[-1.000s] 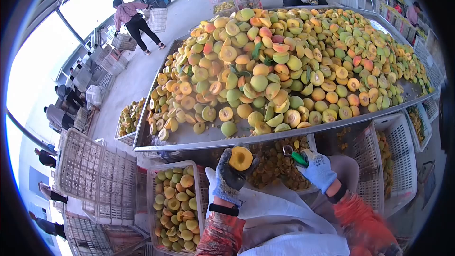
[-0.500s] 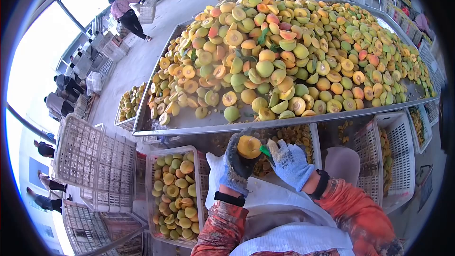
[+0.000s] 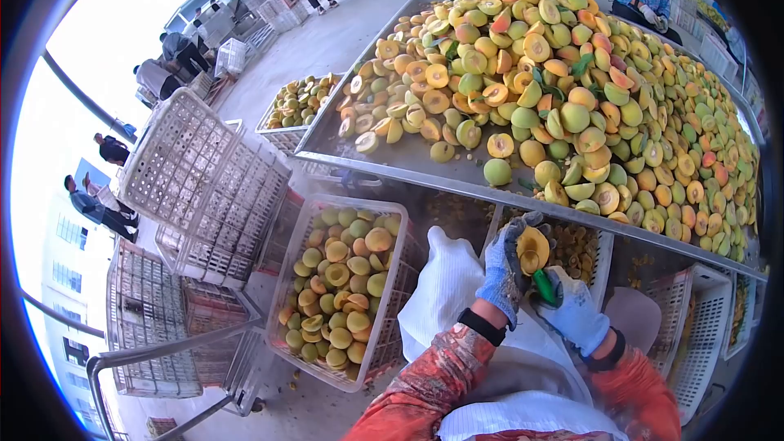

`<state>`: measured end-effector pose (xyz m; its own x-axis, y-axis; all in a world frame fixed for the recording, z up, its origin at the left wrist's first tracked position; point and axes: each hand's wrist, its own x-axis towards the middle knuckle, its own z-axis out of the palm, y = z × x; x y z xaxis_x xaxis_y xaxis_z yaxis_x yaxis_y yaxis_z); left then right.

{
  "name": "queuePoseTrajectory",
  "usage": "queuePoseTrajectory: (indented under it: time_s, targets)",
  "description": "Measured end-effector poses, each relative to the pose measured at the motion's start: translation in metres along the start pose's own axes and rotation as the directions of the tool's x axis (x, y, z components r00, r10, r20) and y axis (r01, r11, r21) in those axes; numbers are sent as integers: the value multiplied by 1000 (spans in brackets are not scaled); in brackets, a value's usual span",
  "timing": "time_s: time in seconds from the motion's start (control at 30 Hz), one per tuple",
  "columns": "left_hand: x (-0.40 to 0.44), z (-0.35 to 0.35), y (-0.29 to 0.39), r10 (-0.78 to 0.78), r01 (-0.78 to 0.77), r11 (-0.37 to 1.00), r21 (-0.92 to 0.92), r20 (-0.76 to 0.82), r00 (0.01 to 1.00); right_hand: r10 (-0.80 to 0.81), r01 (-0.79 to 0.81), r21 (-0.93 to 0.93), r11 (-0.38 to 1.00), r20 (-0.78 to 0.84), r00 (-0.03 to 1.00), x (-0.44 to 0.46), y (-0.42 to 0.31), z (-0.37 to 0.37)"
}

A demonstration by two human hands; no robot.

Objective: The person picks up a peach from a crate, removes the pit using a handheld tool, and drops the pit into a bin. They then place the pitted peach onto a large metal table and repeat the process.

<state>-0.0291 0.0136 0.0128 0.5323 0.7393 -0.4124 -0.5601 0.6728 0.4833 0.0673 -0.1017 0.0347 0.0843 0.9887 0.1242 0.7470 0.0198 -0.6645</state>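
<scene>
Left hand (image 3: pixel 501 276): fingers curled round peach half (image 3: pixel 533 248), near scrap crate (image 3: pixel 605 257)
Right hand (image 3: pixel 574 313): closed round green-handled tool (image 3: pixel 545 287), tip hidden
Slip risk: loose hold could drive tool into left hand

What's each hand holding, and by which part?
Left hand: a cut fruit, gripped around its outer side. Right hand: a green-handled tool, by its handle.

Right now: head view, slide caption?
Left hand holds halved fruit, right hand a green-handled tool, by a fruit-heaped table.
</scene>
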Motion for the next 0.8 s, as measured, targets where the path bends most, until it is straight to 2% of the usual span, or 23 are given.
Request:
queuePoseTrajectory:
  time_s: [0.03,0.07,0.1,0.13,0.17,0.2,0.23,0.27,0.3,0.33,0.37,0.4,0.43,0.47,0.5,0.53,0.57,0.63,0.7,0.77,0.8]
  targets:
    - [-8,-1,20,44,-25,986,-163,115,992,-2,2,-6,1000,12,1000,1,5,1]
    - [9,-18,31,131,-127,989,-70,59,990,205,-205,375,904,39,978,-4,11,2]
    - [27,-36,43,216,-216,976,35,2,976,392,-367,685,630,128,911,-7,13,-1]
    - [46,-80,64,499,-489,749,448,105,860,484,-431,757,490,175,857,-5,9,-10]
    - [50,-105,82,633,-530,576,623,72,771,522,-418,760,499,122,844,-8,17,-14]
    - [54,-131,100,750,-485,390,783,36,661,544,-417,760,498,102,833,-12,28,-14]
    - [51,-175,122,730,-154,-69,986,155,666,565,-419,765,489,88,820,-17,37,-17]
    - [49,-219,143,700,211,-520,828,272,661,579,-479,737,476,148,802,-21,40,-25]
    - [33,-230,147,581,442,-519,731,-78,810,603,-471,748,468,119,789,-23,44,-28]
    - [50,-321,150,364,521,-619,588,-373,854,607,-481,747,459,131,784,-24,47,-27]
    - [20,-267,144,398,568,-569,594,-405,823,608,-490,745,452,144,781,-23,52,-27]
    - [33,-300,145,461,551,-541,635,-324,826,595,-467,717,517,91,799,-28,63,-21]
    - [52,-303,152,450,538,-560,629,-314,836,609,-467,727,504,84,789,-29,68,-21]
    - [63,-306,156,462,385,-574,723,-102,881,585,-494,619,610,68,808,-32,71,-20]
    - [70,-304,157,475,219,-584,782,111,873,568,-503,560,658,69,820,-33,75,-18]
    - [75,-239,148,522,-4,-298,954,166,836,551,-507,499,703,70,832,-33,79,-17]
    - [84,-152,133,590,-253,15,967,195,784,533,-471,522,711,36,845,-35,83,-11]
    - [113,-73,113,449,-255,-366,895,410,794,503,-420,551,721,1,864,-31,86,-11]
    - [140,-14,83,312,-101,-666,739,399,862,499,-472,443,762,63,864,-27,76,-26]
    - [174,3,55,172,-11,-779,627,230,958,443,-413,433,801,34,896,-28,77,-31]
    - [185,3,41,186,10,-772,635,211,960,444,-402,392,828,-21,896,-27,72,-38]
